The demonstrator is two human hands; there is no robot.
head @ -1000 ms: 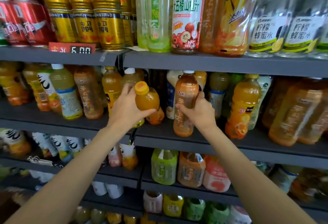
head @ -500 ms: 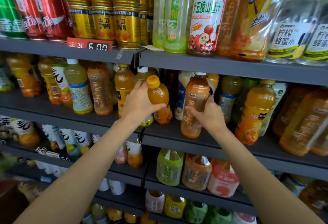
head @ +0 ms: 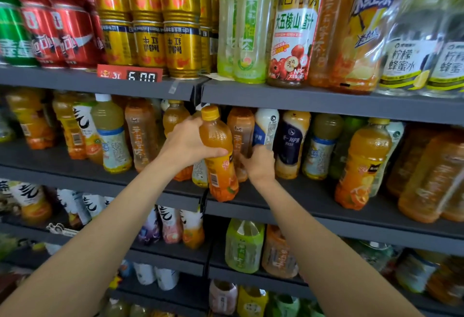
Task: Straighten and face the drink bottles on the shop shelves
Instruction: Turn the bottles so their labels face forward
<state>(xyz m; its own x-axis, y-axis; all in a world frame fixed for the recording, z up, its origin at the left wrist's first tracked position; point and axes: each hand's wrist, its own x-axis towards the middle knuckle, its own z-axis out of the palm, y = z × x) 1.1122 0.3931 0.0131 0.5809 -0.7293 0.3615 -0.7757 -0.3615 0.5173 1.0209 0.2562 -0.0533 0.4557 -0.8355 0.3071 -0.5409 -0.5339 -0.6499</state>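
I have the orange bottle [head: 221,156] in my left hand [head: 185,144], its foot at the front edge of the middle shelf [head: 313,201] and its yellow cap leaning left, so it stands tilted rather than upright. My thumb crosses its front just above the label and the rest of my fingers [head: 216,152] curl round its left side and back: a firm wrap at the waist.

My right hand [head: 259,163] is just beside it, reaching in low against the tea bottle [head: 241,136] behind. Whether those fingers are curled round the tea bottle or only pushing it I cannot tell; they are hidden behind the orange one.

To do this well, I think I should tip the orange bottle upright before letting go, then twist it until the fruit picture faces out, since the barcode side shows now. It should sit square to the shelf edge, in line with the matching bottle [head: 361,163] further right. The gap is tight, so a careless turn could knock the neighbours over.
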